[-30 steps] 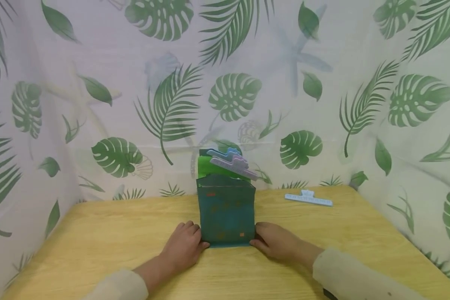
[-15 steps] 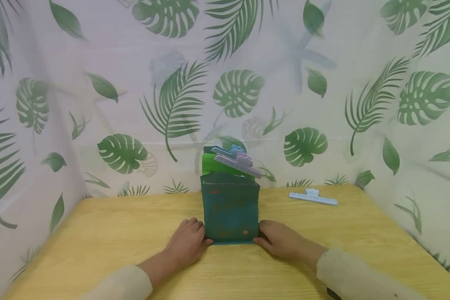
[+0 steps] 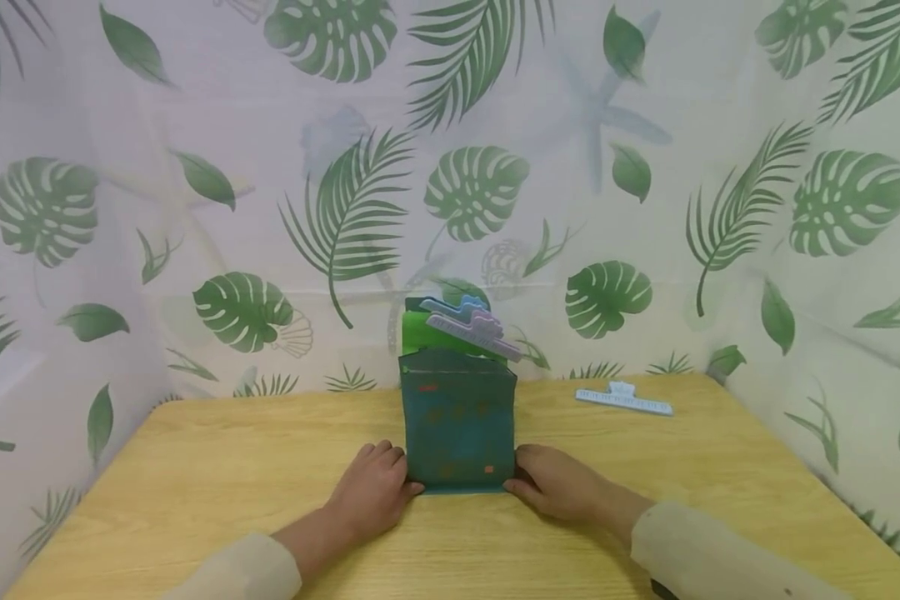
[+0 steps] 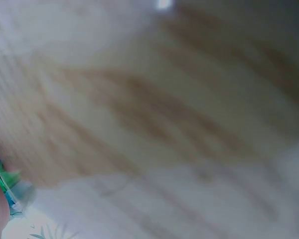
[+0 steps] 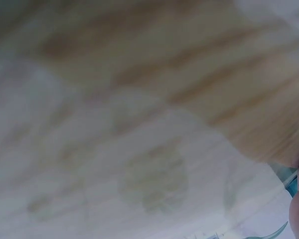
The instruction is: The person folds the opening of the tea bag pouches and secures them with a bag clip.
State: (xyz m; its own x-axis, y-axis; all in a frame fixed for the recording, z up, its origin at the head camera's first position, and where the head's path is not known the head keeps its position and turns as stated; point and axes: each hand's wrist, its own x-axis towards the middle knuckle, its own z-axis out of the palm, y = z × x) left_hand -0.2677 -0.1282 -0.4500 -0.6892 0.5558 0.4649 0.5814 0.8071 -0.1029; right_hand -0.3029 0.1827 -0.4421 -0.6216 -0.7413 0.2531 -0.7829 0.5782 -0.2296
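Observation:
In the head view a dark teal-green pouch or box-like holder (image 3: 461,425) stands upright at mid-table, its front face towards me. My left hand (image 3: 375,483) grips its lower left corner, thumb at the front bottom edge. The lower right corner is held likewise by my right hand (image 3: 555,482). Bright green material (image 3: 417,333) rises behind its front panel. A pink ruler clip (image 3: 472,332) and a blue clip (image 3: 450,312) slant across the top. Both wrist views are mostly blurred; slivers of green (image 4: 9,178) and teal (image 5: 292,186) show at their edges.
A pale blue ruler clip (image 3: 624,400) lies on the wooden table (image 3: 270,442) at the back right. Leaf-printed cloth (image 3: 465,108) hangs behind and along both sides. A dark object (image 3: 662,590) peeks out under my right sleeve.
The head view shifts slightly. Both hands stay at the holder's lower corners, and the clips keep their places.

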